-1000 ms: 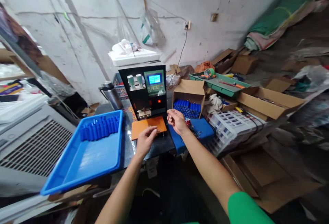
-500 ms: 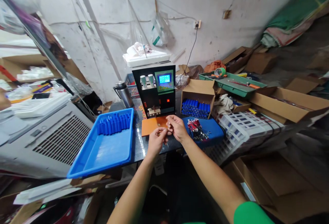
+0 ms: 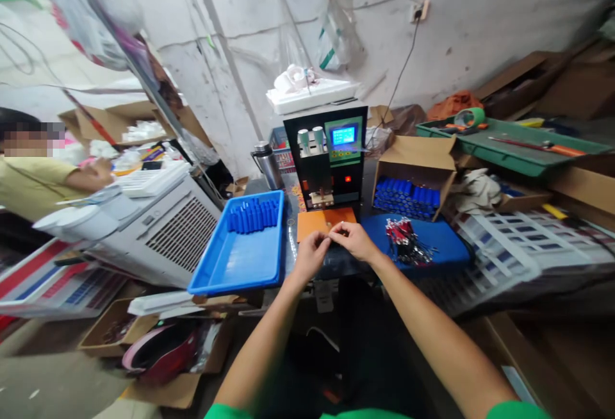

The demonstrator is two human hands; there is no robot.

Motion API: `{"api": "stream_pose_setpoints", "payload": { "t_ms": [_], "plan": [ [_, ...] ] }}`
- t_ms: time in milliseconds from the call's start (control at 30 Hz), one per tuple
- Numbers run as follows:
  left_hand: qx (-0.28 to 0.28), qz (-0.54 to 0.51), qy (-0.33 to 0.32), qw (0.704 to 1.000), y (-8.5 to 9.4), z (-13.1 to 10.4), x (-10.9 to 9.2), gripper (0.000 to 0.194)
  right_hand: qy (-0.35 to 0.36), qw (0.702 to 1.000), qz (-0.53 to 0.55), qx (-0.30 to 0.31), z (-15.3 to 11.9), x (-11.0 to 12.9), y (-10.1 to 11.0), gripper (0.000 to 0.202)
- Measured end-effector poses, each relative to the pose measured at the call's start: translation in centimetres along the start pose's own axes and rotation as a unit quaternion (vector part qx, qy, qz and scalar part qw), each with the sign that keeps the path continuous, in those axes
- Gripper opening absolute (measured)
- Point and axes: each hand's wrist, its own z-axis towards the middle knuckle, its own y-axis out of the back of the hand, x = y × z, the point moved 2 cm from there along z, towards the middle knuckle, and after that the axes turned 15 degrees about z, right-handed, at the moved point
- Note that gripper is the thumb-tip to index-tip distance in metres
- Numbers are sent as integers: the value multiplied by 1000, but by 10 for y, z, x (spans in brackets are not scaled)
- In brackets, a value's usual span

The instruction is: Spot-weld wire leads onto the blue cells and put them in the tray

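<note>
My left hand (image 3: 311, 255) and my right hand (image 3: 356, 241) meet fingertip to fingertip over the front of an orange board (image 3: 308, 223). Both are pinched closed, and whatever lies between the fingers is too small to make out. Right behind the board stands a black machine (image 3: 346, 189) with a lit blue screen and a small metal fixture low on its front. Beside my right hand, a bundle of red and black wire leads (image 3: 408, 241) lies on a blue surface (image 3: 449, 247). Blue cylindrical cells (image 3: 254, 215) stand in rows in a blue tray (image 3: 234, 262) to my left.
An open cardboard box (image 3: 416, 148) holds more blue cells. Behind the tray stands a steel flask (image 3: 269, 166). A green tray (image 3: 523, 143) with tools and a white plastic crate (image 3: 504, 239) are at right. Past a grey cooler (image 3: 173, 233), another person's hand (image 3: 98, 172) shows.
The view has swung left, bringing another person into sight. My hands stay together near the orange board, held lower and flatter, with the fingertips still pinched.
</note>
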Motion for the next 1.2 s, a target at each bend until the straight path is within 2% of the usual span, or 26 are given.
{"api": "stream_pose_setpoints", "payload": {
  "t_ms": [100,200,267,333,400,467,533,633,800,933,1000,1100,1133,1200],
  "plan": [
    [-36,13,5,999,18,7,20,21,13,999,-1,-47,8,-11,2,28],
    [-125,72,41,989,57,26,52,18,15,994,10,-106,20,-26,6,32],
    [-162,145,79,973,86,41,76,21,0,992,17,-127,26,-36,7,37],
    [-141,239,107,955,109,57,97,36,-17,990,25,-136,29,-44,8,40],
    [-82,331,113,933,120,70,114,54,-28,990,32,-138,31,-48,8,41],
    [-21,398,104,911,121,79,126,67,-31,989,38,-137,31,-48,8,40],
    [12,435,92,896,118,84,132,71,-30,990,40,-133,30,-46,8,37],
    [-2,438,79,895,114,86,134,62,-29,990,39,-131,31,-43,8,33],
    [-37,329,45,943,111,83,132,35,-20,989,46,-140,32,-44,9,30],
    [-82,234,77,966,114,78,128,27,-19,988,53,-141,33,-47,10,29],
    [-132,208,94,965,120,75,119,26,-19,988,50,-143,34,-50,11,29],
    [-216,151,84,961,122,72,93,32,-23,987,50,-150,37,-55,11,29],
    [-225,127,73,963,118,71,82,36,-25,986,53,-153,38,-56,12,29],
    [-194,85,45,976,101,70,61,41,-28,985,64,-158,40,-57,12,28]
  ]
}}
